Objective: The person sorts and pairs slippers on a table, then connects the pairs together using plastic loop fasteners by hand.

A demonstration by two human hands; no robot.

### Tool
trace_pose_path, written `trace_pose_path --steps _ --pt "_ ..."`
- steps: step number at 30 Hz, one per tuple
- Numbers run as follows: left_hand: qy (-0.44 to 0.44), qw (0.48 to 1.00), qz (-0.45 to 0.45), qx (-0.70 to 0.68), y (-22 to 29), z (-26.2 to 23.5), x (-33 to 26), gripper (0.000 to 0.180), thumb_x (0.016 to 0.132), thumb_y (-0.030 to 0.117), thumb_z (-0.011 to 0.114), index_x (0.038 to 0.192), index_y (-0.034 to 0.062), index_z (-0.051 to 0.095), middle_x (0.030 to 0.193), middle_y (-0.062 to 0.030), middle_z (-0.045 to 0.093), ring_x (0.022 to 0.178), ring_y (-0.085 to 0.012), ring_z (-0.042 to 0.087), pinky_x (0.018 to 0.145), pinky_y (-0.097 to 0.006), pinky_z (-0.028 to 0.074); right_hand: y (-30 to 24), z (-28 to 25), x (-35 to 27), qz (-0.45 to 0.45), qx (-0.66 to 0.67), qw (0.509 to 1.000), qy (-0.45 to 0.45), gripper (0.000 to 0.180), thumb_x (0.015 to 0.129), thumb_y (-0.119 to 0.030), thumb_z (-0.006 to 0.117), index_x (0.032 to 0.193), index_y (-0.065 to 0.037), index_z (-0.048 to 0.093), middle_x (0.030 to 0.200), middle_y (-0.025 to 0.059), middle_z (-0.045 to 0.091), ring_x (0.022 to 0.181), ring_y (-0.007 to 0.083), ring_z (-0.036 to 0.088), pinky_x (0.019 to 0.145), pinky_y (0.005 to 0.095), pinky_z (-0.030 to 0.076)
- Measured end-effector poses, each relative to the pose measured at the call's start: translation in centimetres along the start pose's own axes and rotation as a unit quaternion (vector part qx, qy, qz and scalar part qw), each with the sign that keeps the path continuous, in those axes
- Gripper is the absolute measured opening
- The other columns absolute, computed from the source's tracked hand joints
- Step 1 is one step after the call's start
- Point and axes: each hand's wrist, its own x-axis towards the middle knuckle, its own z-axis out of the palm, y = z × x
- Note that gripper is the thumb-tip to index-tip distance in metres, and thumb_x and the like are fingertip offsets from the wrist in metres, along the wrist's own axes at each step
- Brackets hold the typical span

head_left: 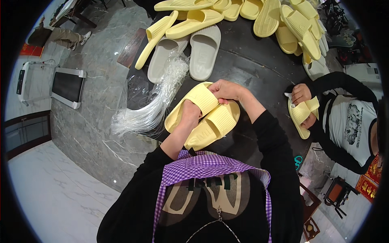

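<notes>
A pair of yellow slippers lies side by side before me on the dark table. My left hand (189,113) reaches under the strap of the left yellow slipper (201,97), which hides its fingers. At the toe end, my right hand (227,90) has curled fingers closed at the edge of that strap. Its thumb is by the right yellow slipper (221,123), which rests against the left one. Whether a thin strip is between my fingers is too small to tell. A bundle of clear plastic strips (156,103) lies just left of the pair.
Two grey slippers (205,52) stand beyond the strips. Many yellow slippers (267,18) are heaped along the far side of the dark table (247,56). At right, a co-worker's hands (300,94) hold another yellow slipper (300,113). Teal scissors (298,162) are near the table's right edge.
</notes>
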Motion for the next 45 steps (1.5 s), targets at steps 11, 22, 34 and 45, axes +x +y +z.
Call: trace_pose_path --steps 11,22,34,45 --pt "0.058 0.996 0.051 0.038 -0.8 0.5 0.5 0.024 0.085 0.004 0.049 0.103 -0.0076 0.059 0.096 -0.0127 0.064 0.081 -0.019 0.062 0.067 -0.032 0.05 0.4 0.0 0.2 0.018 0.007 0.999 -0.04 0.01 0.079 -0.006 0.056 0.08 0.0 0.064 0.053 -0.0001 0.052 0.039 0.0055 0.043 0.038 0.0212 0.036" --pt "-0.085 0.995 0.048 0.018 -0.2 -0.5 0.2 0.023 0.086 0.003 0.049 0.105 -0.0052 0.058 0.091 -0.0085 0.063 0.071 -0.0128 0.059 0.057 -0.026 0.046 0.8 0.4 0.0 0.027 -0.062 0.997 0.046 0.01 0.078 -0.004 0.053 0.077 -0.001 0.063 0.054 0.0008 0.052 0.043 0.0071 0.047 0.04 0.024 0.038" --pt "-0.011 1.0 -0.021 -0.003 -1.4 -0.3 0.2 0.009 0.083 0.001 0.053 0.084 -0.0009 0.062 0.068 -0.0044 0.06 0.049 -0.0098 0.05 0.044 -0.025 0.038 -0.1 2.4 -2.0 0.014 -0.105 0.983 0.153 0.013 0.081 -0.007 0.052 0.08 0.001 0.061 0.066 0.0098 0.06 0.056 0.0178 0.058 0.053 0.0316 0.047" --pt "-0.084 0.996 0.016 0.006 -0.7 -2.4 -2.1 0.01 0.083 0.003 0.055 0.088 -0.0025 0.061 0.071 -0.0076 0.062 0.059 -0.0133 0.056 0.053 -0.026 0.045 2.4 4.4 -3.2 -0.078 -0.139 0.906 0.391 0.015 0.084 -0.013 0.053 0.087 0.0 0.059 0.08 0.0185 0.062 0.075 0.0324 0.061 0.068 0.0376 0.047"
